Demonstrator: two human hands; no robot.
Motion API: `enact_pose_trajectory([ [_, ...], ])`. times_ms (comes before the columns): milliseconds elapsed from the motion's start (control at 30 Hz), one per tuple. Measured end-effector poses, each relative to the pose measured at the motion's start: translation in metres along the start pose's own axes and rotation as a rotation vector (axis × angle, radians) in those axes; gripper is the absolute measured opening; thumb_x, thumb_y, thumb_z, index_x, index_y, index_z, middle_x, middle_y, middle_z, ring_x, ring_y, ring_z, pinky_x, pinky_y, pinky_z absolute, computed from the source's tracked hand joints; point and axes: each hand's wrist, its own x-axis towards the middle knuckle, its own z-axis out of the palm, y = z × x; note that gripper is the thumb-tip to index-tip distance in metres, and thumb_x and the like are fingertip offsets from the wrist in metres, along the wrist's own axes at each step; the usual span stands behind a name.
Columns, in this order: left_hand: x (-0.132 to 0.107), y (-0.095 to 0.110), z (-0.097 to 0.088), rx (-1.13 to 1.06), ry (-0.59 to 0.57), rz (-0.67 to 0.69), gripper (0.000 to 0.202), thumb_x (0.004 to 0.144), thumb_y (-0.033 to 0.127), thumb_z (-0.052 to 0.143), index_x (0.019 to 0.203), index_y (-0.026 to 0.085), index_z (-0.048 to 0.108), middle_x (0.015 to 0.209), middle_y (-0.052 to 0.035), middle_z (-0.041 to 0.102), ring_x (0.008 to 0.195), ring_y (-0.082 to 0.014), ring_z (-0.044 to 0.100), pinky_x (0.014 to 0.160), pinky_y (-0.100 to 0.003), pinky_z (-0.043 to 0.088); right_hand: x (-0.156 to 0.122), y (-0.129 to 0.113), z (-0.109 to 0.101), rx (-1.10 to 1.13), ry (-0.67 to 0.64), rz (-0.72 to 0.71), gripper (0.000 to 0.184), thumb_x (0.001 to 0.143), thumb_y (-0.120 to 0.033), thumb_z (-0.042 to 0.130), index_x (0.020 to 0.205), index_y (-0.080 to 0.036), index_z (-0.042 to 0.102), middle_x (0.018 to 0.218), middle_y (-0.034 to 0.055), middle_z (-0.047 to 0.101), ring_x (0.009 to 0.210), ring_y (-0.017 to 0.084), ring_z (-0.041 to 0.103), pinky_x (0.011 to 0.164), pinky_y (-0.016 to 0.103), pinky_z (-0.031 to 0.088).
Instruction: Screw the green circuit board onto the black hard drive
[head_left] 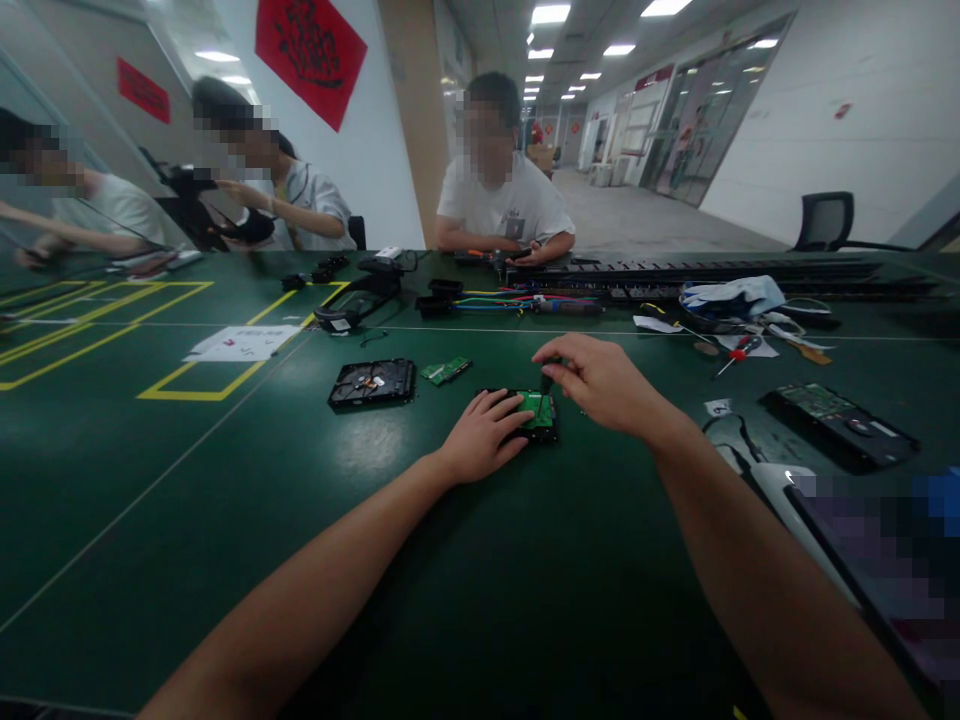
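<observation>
A long dark-green surface (225, 520) w/ yellow tape outlines runs through a white-walled room; a corridor w/ ceiling lights opens at the far end. Near the middle lies a small hard drive (537, 417), its green circuit board facing up. The left hand (484, 435) lies flat on the drive's left side, fingers spread, prob. pinning it so it doesn't slide. The right hand (600, 380) hovers just above the drive's far right corner, fingers pinched together on a thin screwdriver (547, 381) held upright, tip down at the board, as for a screw. To the left sits a 2nd drive (373, 383), opened, black; between the two drives lies a loose green board (446, 370), set apart from both. Far right: another drive (840, 420) board-up, a red-handled tool (738, 350), white cloth (731, 293). A sheet of paper (241, 343) lies by the yellow outline on the left. Colored cables (499, 300) lie at the far side, in front of a seated person in a white shirt (504, 205); 2 more people sit far left. No trays or bins visible; parts lie straight on the surface.
</observation>
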Motion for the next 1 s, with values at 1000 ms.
enact_pose_trajectory([
  [1000, -0.0003, -0.0007, 0.0009, 0.004, 0.008, 0.012, 0.049, 0.107, 0.045, 0.059, 0.152, 0.029, 0.059, 0.165, -0.0064, 0.051, 0.158, -0.0359, 0.037, 0.130, -0.063, 0.029, 0.0004, 0.0024, 0.0023, 0.025, 0.036, 0.004, 0.014, 0.102, -0.030, 0.058, 0.106, -0.024, 0.070, 0.103, 0.0067, 0.072, 0.089, 0.022, 0.063, 0.082, 0.036, 0.046],
])
